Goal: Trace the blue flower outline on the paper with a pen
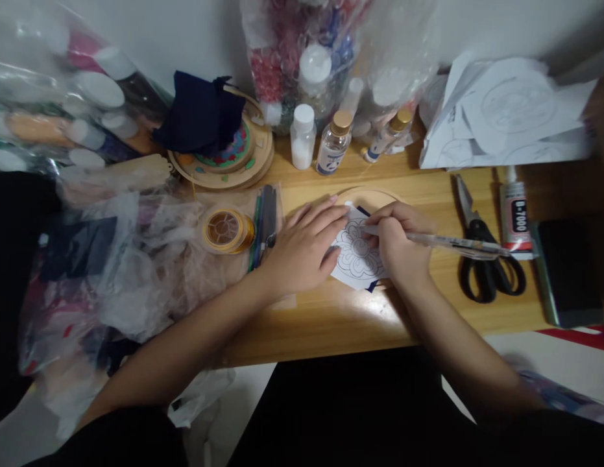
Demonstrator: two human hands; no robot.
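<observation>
A white paper [356,259] with a printed flower pattern lies on dark blue fabric [371,286], over a round wooden board [386,194]. My left hand [306,245] rests flat with spread fingers on the paper's left edge, holding nothing. In my right hand [401,243] is a pen [442,241], pinched between the fingers, its front end over the upper part of the flower drawing. The pen's long shaft points right, above the black-handled scissors [475,227].
Behind stand small bottles [333,144] and a bag of jars [306,58]. Leftward are a gold thread spool [224,230], pens [268,214] and plastic bags [150,259]. At right lie a glue tube [516,214], a phone [569,272] and stacked papers [516,110].
</observation>
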